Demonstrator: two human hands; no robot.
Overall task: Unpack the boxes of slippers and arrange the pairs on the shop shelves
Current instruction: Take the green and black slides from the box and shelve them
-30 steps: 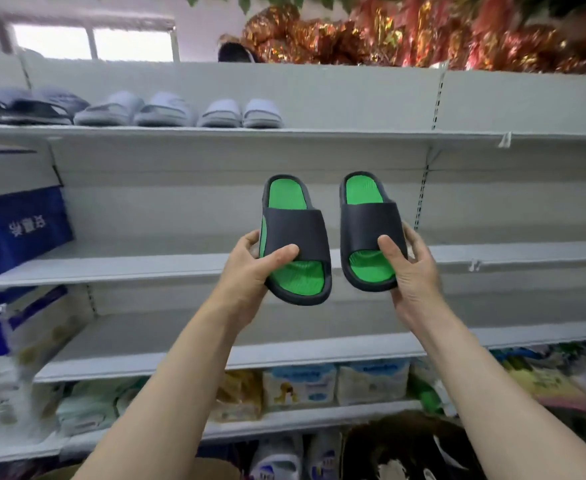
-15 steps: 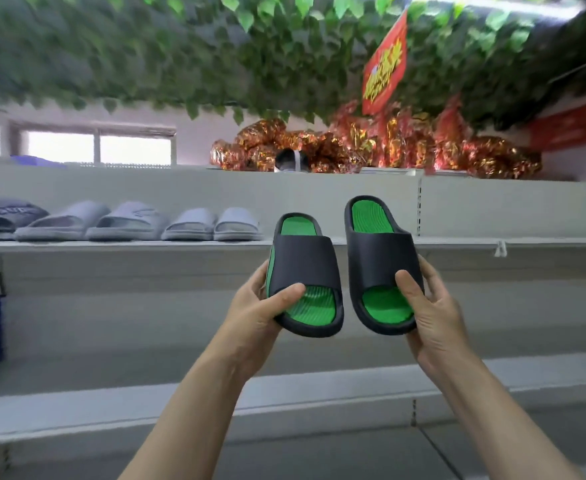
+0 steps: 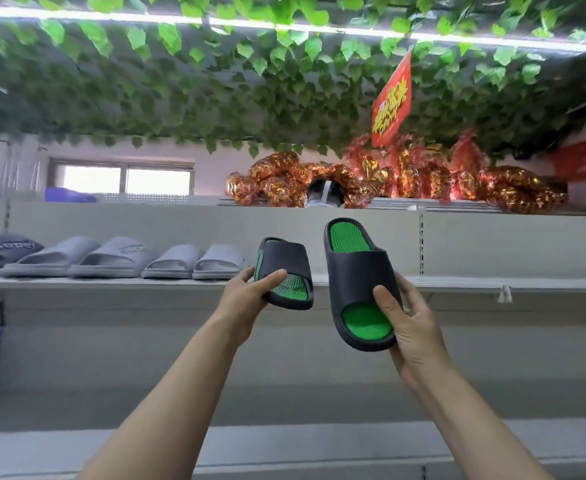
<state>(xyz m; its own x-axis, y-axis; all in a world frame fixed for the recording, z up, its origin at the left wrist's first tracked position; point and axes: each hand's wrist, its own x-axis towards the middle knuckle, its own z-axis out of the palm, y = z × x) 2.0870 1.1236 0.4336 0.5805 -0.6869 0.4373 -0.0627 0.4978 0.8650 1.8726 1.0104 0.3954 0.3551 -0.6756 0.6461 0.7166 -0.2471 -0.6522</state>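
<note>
While both arms reach up toward the top shelf [image 3: 458,284], each hand grips one black slipper with a green footbed. The left hand [image 3: 250,299] has its fingers [image 3: 273,278] closed round the heel end of the left slipper [image 3: 284,271], thumb lying on the green sole; this slipper is tilted nearly flat, its toe just over the shelf's front edge, beside the grey slippers [image 3: 194,262] lined up on the shelf to the left. The right hand [image 3: 411,327] is wrapped round the heel of the right slipper [image 3: 357,271], thumb pressed on the strap's edge; this slipper stands steeper, in front of the shelf edge and apart from its mate
</note>
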